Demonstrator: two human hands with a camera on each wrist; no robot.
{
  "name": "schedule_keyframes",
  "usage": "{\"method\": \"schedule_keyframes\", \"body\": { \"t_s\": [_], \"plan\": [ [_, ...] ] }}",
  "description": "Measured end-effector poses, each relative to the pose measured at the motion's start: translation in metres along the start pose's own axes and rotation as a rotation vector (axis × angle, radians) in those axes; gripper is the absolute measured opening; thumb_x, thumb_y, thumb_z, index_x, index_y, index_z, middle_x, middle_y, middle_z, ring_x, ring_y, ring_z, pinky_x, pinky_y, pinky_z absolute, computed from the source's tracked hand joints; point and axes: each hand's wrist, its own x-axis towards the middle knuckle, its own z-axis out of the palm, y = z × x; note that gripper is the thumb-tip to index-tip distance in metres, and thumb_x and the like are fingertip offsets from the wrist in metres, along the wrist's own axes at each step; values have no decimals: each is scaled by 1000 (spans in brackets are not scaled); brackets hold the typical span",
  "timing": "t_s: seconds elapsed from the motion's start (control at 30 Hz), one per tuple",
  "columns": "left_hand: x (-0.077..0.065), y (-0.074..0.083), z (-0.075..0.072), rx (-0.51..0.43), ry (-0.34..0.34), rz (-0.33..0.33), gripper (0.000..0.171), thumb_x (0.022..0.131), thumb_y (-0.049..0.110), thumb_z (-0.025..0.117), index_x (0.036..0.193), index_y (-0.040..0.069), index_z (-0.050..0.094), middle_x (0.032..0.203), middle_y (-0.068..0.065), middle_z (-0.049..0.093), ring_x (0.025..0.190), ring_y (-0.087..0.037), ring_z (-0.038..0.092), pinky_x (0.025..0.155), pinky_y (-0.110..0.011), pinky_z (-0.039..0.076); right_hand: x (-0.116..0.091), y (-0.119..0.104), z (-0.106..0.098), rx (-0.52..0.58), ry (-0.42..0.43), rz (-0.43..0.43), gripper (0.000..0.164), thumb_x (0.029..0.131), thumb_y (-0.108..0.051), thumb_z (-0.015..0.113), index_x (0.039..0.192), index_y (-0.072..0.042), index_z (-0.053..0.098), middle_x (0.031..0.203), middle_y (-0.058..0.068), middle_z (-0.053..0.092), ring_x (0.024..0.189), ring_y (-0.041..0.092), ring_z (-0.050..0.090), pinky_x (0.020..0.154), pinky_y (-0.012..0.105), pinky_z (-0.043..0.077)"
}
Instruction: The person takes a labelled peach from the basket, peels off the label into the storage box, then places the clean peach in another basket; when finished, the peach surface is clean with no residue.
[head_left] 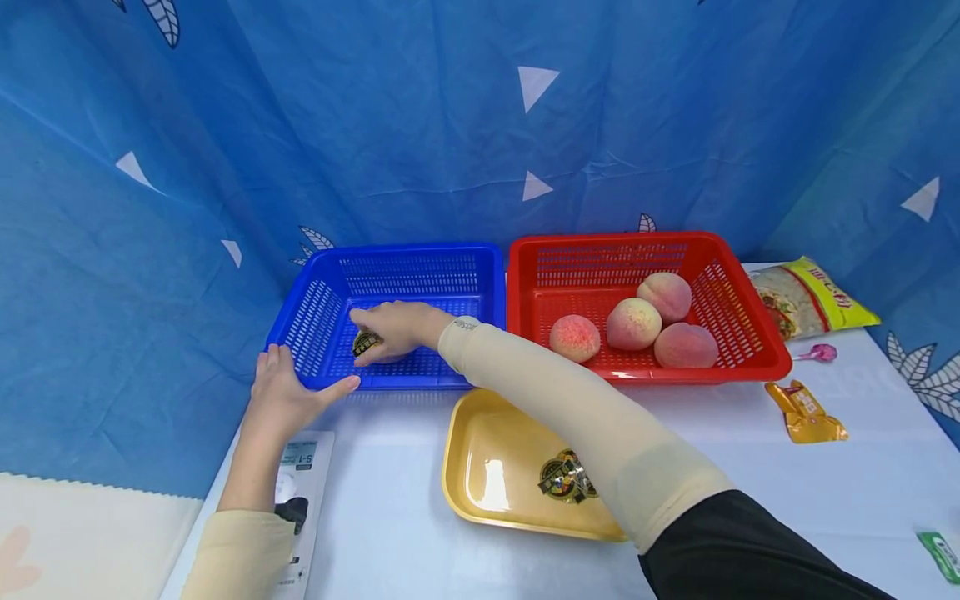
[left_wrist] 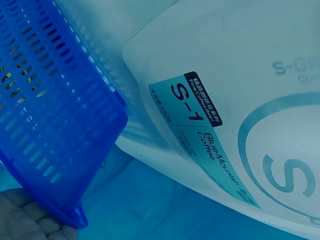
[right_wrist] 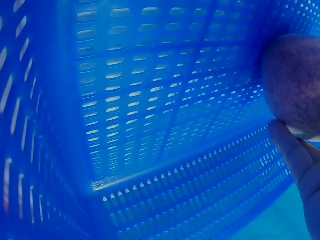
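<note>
My right hand [head_left: 397, 329] reaches into the blue basket [head_left: 491, 283]. It holds a peach [right_wrist: 295, 82]; in the right wrist view the thumb lies against its underside. Mostly hidden by the hand in the head view, the peach is low over the basket floor. Beside the fingertips shows a black and gold wrapped piece [head_left: 365, 342]. My left hand [head_left: 281, 396] rests at the basket's near left corner, thumb stretched along the front rim and fingers at the left side. Under the left forearm lies a white coffee bag [left_wrist: 210, 135] marked S-1.
Several peaches [head_left: 633, 323] sit in a red basket [head_left: 772, 358] on the right. The gold tray [head_left: 480, 483] in front holds black and gold wrapped pieces [head_left: 567, 477]. A noodle bag [head_left: 813, 296], pink lollipop [head_left: 823, 353], gold packet [head_left: 808, 414] and green packet [head_left: 941, 557] lie farther right.
</note>
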Motion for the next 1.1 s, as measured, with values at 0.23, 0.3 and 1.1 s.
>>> {"method": "schedule_keyframes", "body": {
  "t_s": [0.23, 0.3, 1.1],
  "plan": [
    [-1, 1, -2, -2, -8, 3, 136, 75, 73, 69, 153, -12, -4, 159, -36, -10, 146, -59, -3, 102, -81, 19, -6, 1, -6, 14, -18, 16, 37, 101, -36, 56, 130, -15, 46, 117, 1, 63, 99, 14, 60, 89, 26, 49],
    [-2, 1, -2, -4, -7, 3, 136, 75, 73, 69, 153, -12, -4, 160, -36, -10, 146, -59, -3, 102, -81, 19, -7, 2, -7, -3, -50, 41, 48, 102, -38, 53, 143, -16, 43, 138, 2, 57, 122, 15, 56, 106, 29, 46],
    [-3, 1, -2, -6, -22, -18, 137, 76, 74, 67, 153, -10, -8, 159, -36, -13, 144, -61, -4, 101, -81, 20, -56, 5, -58, 398, -31, 67, 49, 100, -41, 56, 144, -22, 45, 128, -1, 59, 114, 13, 56, 94, 26, 53]
  ]
}}
